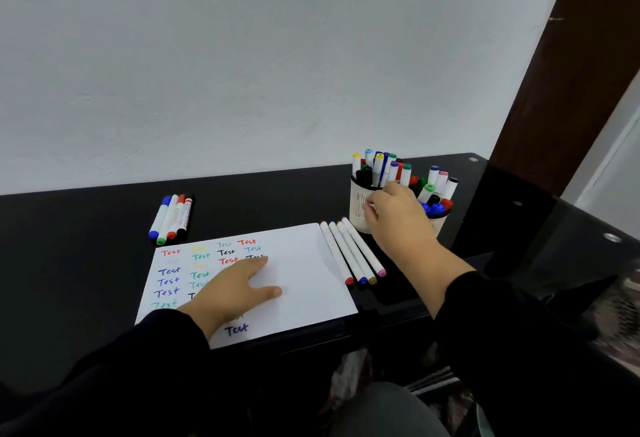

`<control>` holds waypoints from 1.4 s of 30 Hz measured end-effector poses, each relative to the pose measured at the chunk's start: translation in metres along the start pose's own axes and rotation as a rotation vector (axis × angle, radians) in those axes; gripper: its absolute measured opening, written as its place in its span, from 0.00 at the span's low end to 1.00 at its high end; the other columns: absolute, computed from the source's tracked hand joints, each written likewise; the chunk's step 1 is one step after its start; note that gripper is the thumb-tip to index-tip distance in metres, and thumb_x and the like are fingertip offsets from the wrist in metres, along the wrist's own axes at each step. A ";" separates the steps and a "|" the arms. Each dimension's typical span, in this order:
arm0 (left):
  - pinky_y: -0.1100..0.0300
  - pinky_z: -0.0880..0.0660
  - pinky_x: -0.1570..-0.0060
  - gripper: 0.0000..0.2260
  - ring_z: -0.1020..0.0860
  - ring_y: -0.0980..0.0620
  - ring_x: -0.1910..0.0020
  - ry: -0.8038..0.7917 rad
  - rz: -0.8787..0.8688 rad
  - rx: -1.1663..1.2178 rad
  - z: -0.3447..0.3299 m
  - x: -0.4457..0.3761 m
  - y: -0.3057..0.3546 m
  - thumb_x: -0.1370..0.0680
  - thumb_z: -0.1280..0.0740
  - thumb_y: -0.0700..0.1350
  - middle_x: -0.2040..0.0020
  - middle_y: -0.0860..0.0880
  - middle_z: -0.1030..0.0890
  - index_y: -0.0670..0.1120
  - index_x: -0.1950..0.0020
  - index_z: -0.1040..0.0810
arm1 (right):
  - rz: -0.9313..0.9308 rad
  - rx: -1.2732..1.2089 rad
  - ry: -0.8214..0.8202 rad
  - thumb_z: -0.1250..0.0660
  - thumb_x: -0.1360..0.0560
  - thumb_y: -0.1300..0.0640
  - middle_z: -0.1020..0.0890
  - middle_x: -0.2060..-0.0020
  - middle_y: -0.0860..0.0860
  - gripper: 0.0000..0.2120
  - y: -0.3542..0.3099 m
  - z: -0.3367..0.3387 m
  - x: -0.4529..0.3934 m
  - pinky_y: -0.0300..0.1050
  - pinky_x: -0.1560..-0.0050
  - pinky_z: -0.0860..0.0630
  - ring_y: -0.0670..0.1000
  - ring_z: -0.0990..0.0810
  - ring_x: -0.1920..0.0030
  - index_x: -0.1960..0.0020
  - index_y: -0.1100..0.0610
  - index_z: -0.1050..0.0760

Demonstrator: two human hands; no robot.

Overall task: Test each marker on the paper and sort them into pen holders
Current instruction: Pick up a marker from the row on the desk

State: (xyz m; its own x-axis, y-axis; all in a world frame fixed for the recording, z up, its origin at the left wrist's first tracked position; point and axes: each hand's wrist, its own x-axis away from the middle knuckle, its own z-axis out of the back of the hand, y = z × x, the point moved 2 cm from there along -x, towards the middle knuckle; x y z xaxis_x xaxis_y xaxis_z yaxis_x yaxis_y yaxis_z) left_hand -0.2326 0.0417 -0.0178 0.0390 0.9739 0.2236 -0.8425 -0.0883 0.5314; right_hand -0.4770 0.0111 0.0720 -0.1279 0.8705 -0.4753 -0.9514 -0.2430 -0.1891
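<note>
A white paper (304, 274) covered with coloured "Test" words lies on the black table (86, 263). My left hand (239, 287) rests flat on it, fingers apart, holding nothing. My right hand (394, 215) is against the front of a white pen holder (358, 208) full of markers; whether it grips anything I cannot tell. A second holder (438, 218) with more markers stands just right of it. Several thin white markers (353, 251) lie side by side off the paper's right edge. Several thicker markers (171, 217) lie at the back left.
A white wall rises directly behind the table. A dark wooden post (571, 73) stands at the right. The table's right part has metal fittings (611, 237). My lap and a patterned floor show below the table's front edge.
</note>
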 end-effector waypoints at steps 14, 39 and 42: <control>0.54 0.45 0.28 0.34 0.47 0.57 0.26 0.124 0.170 -0.106 0.046 0.014 -0.071 0.24 0.38 0.61 0.24 0.59 0.48 0.54 0.23 0.48 | 0.286 -0.099 -0.344 0.44 0.19 0.50 0.23 0.47 0.51 0.13 -0.115 -0.098 -0.026 0.44 0.53 0.28 0.52 0.25 0.48 0.41 0.53 0.26; 0.58 0.50 0.28 0.37 0.53 0.59 0.25 0.062 0.123 -0.105 0.052 0.006 -0.124 0.28 0.42 0.68 0.25 0.65 0.55 0.59 0.24 0.53 | 0.785 0.018 -0.495 0.42 0.24 0.68 0.29 0.41 0.53 0.18 -0.221 -0.209 -0.112 0.46 0.53 0.30 0.55 0.29 0.45 0.37 0.56 0.31; 0.57 0.49 0.28 0.37 0.53 0.59 0.25 0.064 0.124 -0.102 0.051 0.006 -0.125 0.28 0.42 0.68 0.25 0.65 0.55 0.59 0.24 0.53 | 0.856 0.090 -0.493 0.40 0.23 0.66 0.31 0.39 0.53 0.20 -0.217 -0.208 -0.112 0.46 0.51 0.29 0.54 0.30 0.42 0.33 0.54 0.31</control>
State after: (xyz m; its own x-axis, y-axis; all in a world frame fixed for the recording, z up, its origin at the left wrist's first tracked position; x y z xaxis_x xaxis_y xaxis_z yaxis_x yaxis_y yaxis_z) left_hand -0.0995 0.0481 -0.0409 -0.1006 0.9685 0.2279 -0.8890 -0.1904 0.4164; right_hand -0.1978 -0.1229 -0.0125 -0.8649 0.5019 -0.0065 -0.4986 -0.8576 0.1266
